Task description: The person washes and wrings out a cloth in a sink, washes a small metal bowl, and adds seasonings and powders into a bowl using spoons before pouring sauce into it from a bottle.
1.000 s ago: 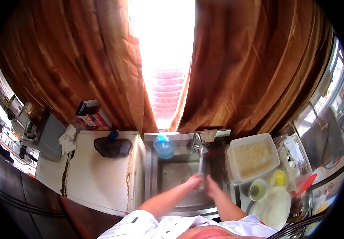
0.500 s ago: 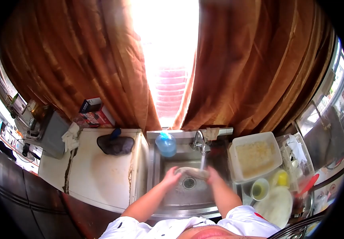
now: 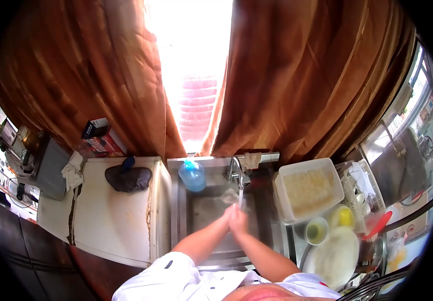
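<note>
My left hand (image 3: 228,214) and my right hand (image 3: 239,221) are pressed together over the metal sink (image 3: 204,206), under the running faucet (image 3: 237,170). Both are closed on a wet, pale cloth (image 3: 230,196), part of which shows just beyond the fingers. Blur and the hands themselves hide the rest of it. Water from the spout falls at my fingers. A blue translucent jug (image 3: 192,176) stands at the sink's back left corner.
Right of the sink lie a white tub (image 3: 311,188), a green-tinged cup (image 3: 317,231), a pale oval plate (image 3: 334,256) and a dish rack (image 3: 372,183). On the left, a dark cloth (image 3: 128,178) rests on a white countertop (image 3: 111,215). Brown curtains (image 3: 286,75) hang behind.
My hands were apart with the cloth stretched between them; now they have come together, bunching it under the water. The whole view has shifted slightly.
</note>
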`<state>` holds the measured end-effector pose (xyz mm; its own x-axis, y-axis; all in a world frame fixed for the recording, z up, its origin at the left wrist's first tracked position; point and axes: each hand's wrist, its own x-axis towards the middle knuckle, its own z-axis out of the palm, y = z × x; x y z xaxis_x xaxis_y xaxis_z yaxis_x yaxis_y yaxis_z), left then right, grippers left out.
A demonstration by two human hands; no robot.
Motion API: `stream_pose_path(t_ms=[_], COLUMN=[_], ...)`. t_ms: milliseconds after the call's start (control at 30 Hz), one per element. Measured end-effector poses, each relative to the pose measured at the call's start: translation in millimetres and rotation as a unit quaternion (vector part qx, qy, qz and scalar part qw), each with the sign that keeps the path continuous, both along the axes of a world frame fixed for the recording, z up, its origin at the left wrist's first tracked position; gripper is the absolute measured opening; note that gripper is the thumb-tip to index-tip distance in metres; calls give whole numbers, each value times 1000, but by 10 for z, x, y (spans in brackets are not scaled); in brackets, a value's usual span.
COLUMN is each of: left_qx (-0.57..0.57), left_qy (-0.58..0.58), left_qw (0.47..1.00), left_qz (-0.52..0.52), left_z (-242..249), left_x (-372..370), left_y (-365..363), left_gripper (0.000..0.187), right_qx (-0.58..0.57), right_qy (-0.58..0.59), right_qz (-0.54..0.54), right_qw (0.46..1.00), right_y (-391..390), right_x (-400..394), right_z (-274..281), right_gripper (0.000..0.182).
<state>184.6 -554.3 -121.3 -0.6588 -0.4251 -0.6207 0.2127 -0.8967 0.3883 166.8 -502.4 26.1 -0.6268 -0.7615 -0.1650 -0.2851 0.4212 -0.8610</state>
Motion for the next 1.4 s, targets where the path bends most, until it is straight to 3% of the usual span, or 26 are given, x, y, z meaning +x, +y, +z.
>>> stream_pose_path(t_ms=[33,67,133,200,267,300,333,400,433,533,567,667,700,733,800,867,933,967,1000,1067,1133,1200,1267,1300,1333,1400], left_qx=[1,-4,-12,-44,-65,-380,-124,-63,-235,-137,-126,-51,-146,-144,-158,-138,-88,-170,-169,-98,-134,-134,-144,-200,-274,-338], left_qy=[-6,-13,-101,-128,-114,-67,-38,-165,-190,-235,-195,-183,-186,-197,-252,-275,-223,-282,-196,-194,52,-172,-185,-107,-111,-206], left_qw=[1000,998,993,990,991,921,991,984,952,962,973,982,971,970,955,951,971,944,966,976,987,976,972,969,944,907], left_qz=[27,57,64,37,25,54,17,-11,-52,-30,-5,15,-30,-6,13,-4,13,10,-20,20,-70,-23,-31,-96,-145,-142], left_z=[179,443,1243,1357,523,-709,330,1766,1377,639,840,1771,1305,1374,1670,1498,1403,1372,973,1596,359,1710,1295,1743,1632,2301], left_x=[-103,-172,-72,-39,135,141,157,132,89,145,210,192,161,119,212,237,134,91,50,141,396,327,191,260,244,308], left_y=[79,61,131,25,-314,-361,-267,50,76,-363,-216,-48,-77,-64,-251,-210,-184,-105,-142,-168,-496,-187,-196,-132,-134,25], left_gripper=[34,29,22,17,21,25,23,21,22,24,25,26,25,24,23,26,27,25,23,21,18,14,16,19,25,31], right_qx=[-27,-112,90,52,-74,-12,44,136,80,71,32,63,36,29,-13,29,80,77,88,12,14,28,166,91,59,77], right_qy=[18,178,-1,-130,-19,55,-39,-230,-312,-87,-184,-169,-235,-257,-84,-55,-78,-205,-176,-170,-117,14,-102,-257,-354,-427], right_qz=[-13,-28,-129,-124,-78,-35,-75,-146,-217,-123,-90,-84,-179,-193,-140,-39,-40,-136,-161,-138,-32,-31,-105,-189,-147,-77], right_qw=[999,977,988,982,994,998,995,953,921,986,978,980,955,947,986,997,993,966,967,976,993,999,975,943,922,898], right_y=[-28,-121,-331,-265,-189,-117,-98,-258,-213,-202,-152,-309,-378,-384,-405,-293,-344,-411,-506,-427,-298,-357,-517,-453,-374,-308], right_x=[-125,-392,-863,-702,-187,-125,-281,-646,-617,-201,-99,-521,-625,-580,-244,-113,-418,-509,-752,-457,-121,-342,-797,-797,-866,-980], right_z=[227,-149,-112,-34,-496,-335,-341,-368,-299,-741,-409,-368,-602,-536,-457,20,209,106,-713,-442,-411,-695,-1004,-850,-811,-796], right_gripper=[53,59,70,71,71,68,67,65,62,61,62,64,65,65,65,62,65,64,61,56,45,55,51,53,59,70])
